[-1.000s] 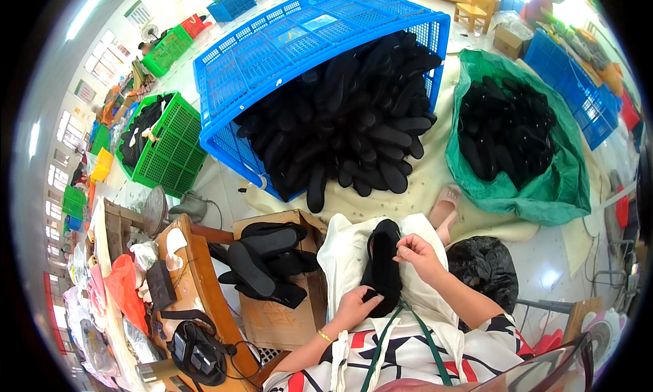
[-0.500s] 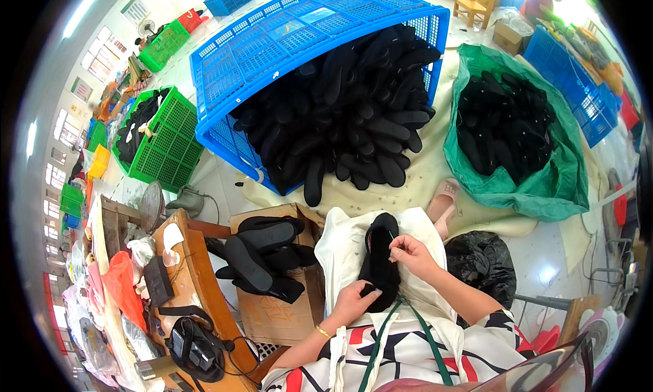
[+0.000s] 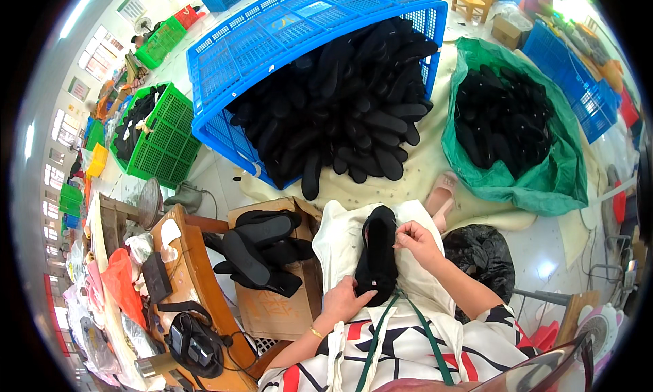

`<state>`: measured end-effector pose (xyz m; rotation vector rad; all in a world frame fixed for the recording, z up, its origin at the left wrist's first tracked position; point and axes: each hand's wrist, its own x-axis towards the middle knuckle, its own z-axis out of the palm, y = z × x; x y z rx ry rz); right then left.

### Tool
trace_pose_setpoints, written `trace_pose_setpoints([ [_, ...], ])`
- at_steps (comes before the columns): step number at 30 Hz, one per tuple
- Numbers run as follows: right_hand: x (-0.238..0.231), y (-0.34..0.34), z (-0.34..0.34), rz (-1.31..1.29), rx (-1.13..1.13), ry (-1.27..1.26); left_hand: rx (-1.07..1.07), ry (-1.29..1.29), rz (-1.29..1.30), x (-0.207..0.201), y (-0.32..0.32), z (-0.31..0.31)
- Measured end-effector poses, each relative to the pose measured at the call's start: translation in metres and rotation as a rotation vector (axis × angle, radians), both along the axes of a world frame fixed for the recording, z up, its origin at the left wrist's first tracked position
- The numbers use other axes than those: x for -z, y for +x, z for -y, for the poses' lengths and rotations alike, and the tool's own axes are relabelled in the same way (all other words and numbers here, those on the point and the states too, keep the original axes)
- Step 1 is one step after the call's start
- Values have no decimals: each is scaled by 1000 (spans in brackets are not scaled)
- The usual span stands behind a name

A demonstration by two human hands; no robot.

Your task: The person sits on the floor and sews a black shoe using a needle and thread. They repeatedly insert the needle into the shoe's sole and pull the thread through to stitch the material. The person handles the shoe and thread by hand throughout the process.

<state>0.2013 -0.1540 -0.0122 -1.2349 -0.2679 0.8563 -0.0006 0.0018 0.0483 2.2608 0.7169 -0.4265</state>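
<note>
A black cloth shoe [image 3: 378, 256] lies lengthwise on the white cloth over my lap, its opening facing up. My left hand [image 3: 342, 301] grips its near end, with the thumb on top beside a small pale spot. Just off the shoe's right side is my right hand [image 3: 416, 243], thumb and fingertips pinched together. Whatever thin thing is between them is too small to make out. To the left, several black shoes [image 3: 257, 246] with dark soles are heaped on a cardboard box [image 3: 279, 316].
Ahead, a tipped blue crate [image 3: 248, 58] spills black shoes. A green sack [image 3: 564, 167] of black pieces stands to its right. A black plastic bag [image 3: 479, 259] sits beside my right arm. At left is a cluttered wooden table [image 3: 194, 269]; a pink shoe [image 3: 442, 200] lies ahead.
My right hand has moved from over the shoe's opening to just off its right side. The shoe has shifted slightly, and the pale spot near my left thumb now shows.
</note>
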Motion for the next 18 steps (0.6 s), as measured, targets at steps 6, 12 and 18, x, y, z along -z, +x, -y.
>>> trace_pose_setpoints([
  [6,-3,4,4,-29,28,29,96,-10,-139,16,-5,-5],
  [12,-9,5,7,-50,57,25,-183,-252,37,23,-16,5],
  [18,-14,12,12,-213,98,145,-296,-86,300,-1,-10,2],
])
